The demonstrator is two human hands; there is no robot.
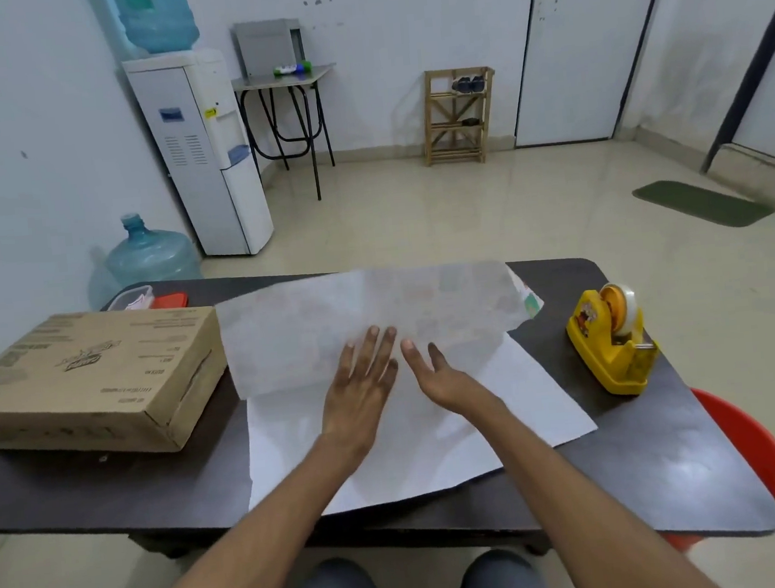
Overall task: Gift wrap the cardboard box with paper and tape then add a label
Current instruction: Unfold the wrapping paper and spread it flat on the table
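Head camera view, looking down at my dark table: the wrapping paper lies spread in the middle, white side up. Its far half is turned back toward me as a blurred flap, with a bit of the printed side showing at the right corner. My left hand is released and flat over the sheet, fingers straight, the tips reaching the flap's near edge. My right hand is just beside it, also open, palm turned inward with relaxed fingers, grasping nothing. The cardboard box sits unwrapped on the left of the table, just beside the flap's left edge. A yellow tape dispenser stands on the right, apart from the paper.
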